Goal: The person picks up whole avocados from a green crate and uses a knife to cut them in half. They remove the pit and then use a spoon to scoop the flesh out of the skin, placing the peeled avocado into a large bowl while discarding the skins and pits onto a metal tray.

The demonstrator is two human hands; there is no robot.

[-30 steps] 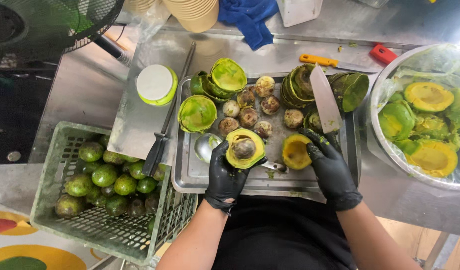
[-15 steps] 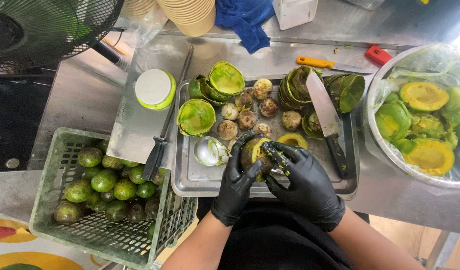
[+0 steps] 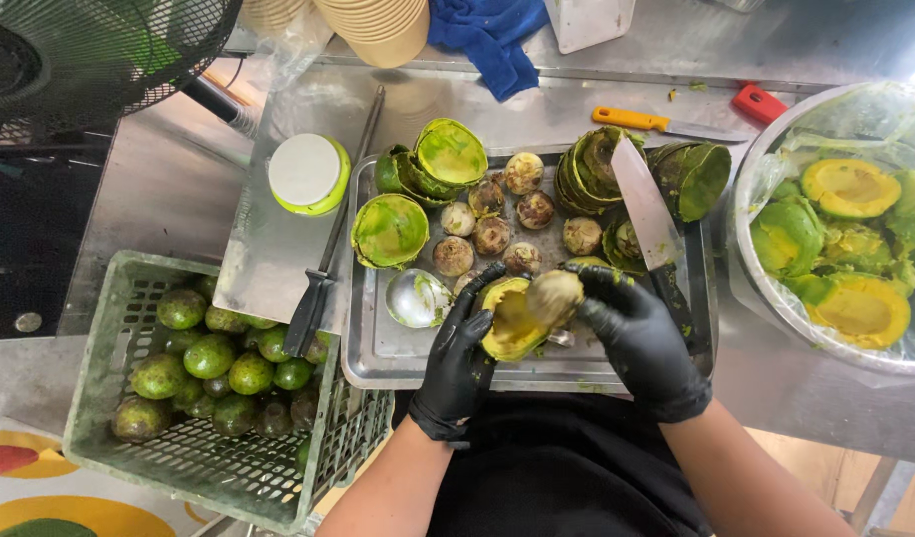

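**Pulling the pit from an avocado half**

The avocado half [image 3: 509, 323] sits over the near edge of the metal tray [image 3: 398, 358]. The left hand [image 3: 460, 358] cups it, fingers curled around. The right hand [image 3: 637, 338] pinches the brown pit [image 3: 555, 295]. A big knife [image 3: 648, 214] lies right of it.

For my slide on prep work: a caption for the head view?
Gloved left hand holds an avocado half; right hand lifts its pit.

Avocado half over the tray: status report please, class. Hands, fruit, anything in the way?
Left hand cups avocado half. Right hand pinches pit, lifting it from the half. Spoon beside left hand, big knife beside right; neither blocks.
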